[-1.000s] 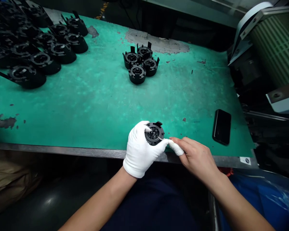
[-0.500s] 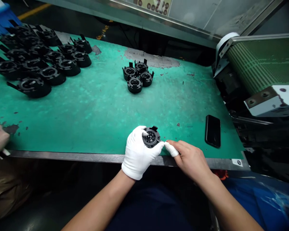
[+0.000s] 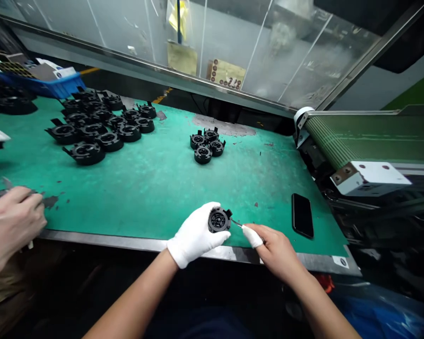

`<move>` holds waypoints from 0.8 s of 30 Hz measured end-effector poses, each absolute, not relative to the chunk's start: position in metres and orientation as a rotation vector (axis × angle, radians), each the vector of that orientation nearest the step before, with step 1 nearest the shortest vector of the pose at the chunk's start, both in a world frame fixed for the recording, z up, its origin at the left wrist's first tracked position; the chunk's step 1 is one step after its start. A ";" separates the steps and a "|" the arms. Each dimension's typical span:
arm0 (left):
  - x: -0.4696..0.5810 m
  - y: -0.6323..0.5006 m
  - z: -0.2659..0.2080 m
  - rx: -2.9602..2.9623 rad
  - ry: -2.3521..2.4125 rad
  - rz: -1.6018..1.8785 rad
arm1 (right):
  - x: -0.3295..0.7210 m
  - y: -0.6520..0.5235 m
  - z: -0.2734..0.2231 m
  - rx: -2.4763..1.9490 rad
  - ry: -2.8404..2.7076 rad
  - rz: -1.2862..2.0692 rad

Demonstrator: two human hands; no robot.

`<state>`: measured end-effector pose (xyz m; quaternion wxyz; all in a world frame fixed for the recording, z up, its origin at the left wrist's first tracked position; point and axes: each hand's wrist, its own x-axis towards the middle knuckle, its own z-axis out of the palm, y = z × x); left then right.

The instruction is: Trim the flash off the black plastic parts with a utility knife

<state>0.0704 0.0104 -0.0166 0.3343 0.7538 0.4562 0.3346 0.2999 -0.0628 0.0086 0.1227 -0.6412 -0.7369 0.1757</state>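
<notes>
A round black plastic part [image 3: 218, 220] with a small upright tab sits in my white-gloved left hand [image 3: 197, 235]. Its fingers and thumb wrap the rim, over the front of the bench. From my right hand [image 3: 273, 242], closed in a pinch, sticks out a thin metal-tipped tool [image 3: 237, 223]. The tool's tip points at the part's right edge, near the tab; whether it touches, I cannot tell. A white cover wraps the right thumb. Most of the tool is hidden by the fingers.
Similar black parts stand in a small cluster [image 3: 203, 154] mid-bench and a larger group [image 3: 88, 153] at left. A phone [image 3: 302, 215] lies right. Beyond it is a conveyor [image 3: 381, 139]. Another person's hand [image 3: 14, 221] works at the left edge. A blue bin [image 3: 56, 87] stands back left.
The camera view has tilted up, showing more of the back panel. My left hand has turned the black part, bringing its tab to the right; the tool now shows between the hands.
</notes>
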 end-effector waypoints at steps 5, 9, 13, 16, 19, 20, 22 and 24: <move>0.046 0.021 -0.007 2.011 1.156 0.706 | 0.310 -0.048 0.011 -1.783 -2.243 0.643; 0.051 0.023 -0.014 1.953 1.197 0.628 | 0.312 -0.028 0.012 -1.745 -2.406 0.677; 0.055 0.023 -0.025 1.881 1.191 0.576 | 0.314 -0.011 0.015 -1.688 -2.644 0.649; 0.055 0.024 -0.026 1.890 1.203 0.569 | 0.315 -0.004 0.015 -1.685 -2.731 0.590; 0.055 0.025 -0.024 1.905 1.202 0.590 | 0.314 -0.003 0.009 -1.732 -2.732 0.473; 0.055 0.026 -0.023 1.912 1.195 0.596 | 0.314 -0.003 0.007 -1.744 -2.718 0.451; 0.054 0.027 -0.023 1.919 1.186 0.604 | 0.314 -0.004 0.003 -1.753 -2.680 0.449; 0.055 0.025 -0.025 1.926 1.187 0.606 | 0.315 -0.008 -0.001 -1.743 -2.614 0.513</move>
